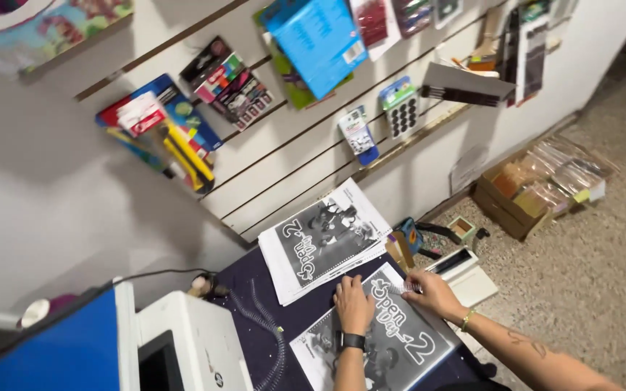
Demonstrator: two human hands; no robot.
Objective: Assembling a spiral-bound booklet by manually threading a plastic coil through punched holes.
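While the left hand (353, 304) lies flat on the grey-printed booklet (393, 337), the right hand (432, 292) pinches its spiral binding (402, 288).

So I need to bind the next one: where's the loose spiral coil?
In the head view, the clear spiral coil lies on the dark table, left of the left hand, beside the white printer.

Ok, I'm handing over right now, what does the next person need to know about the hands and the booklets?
Left hand: flat on the near booklet, pressing its top edge down.
Right hand: fingers pinch the booklet's upper right edge, at what looks like a clear binding coil.
A second stack of booklets lies behind on the dark table; loose spiral coils lie left.
Done: pages stacked and covered. Left: binding looks unfinished; how far along, cannot tell.
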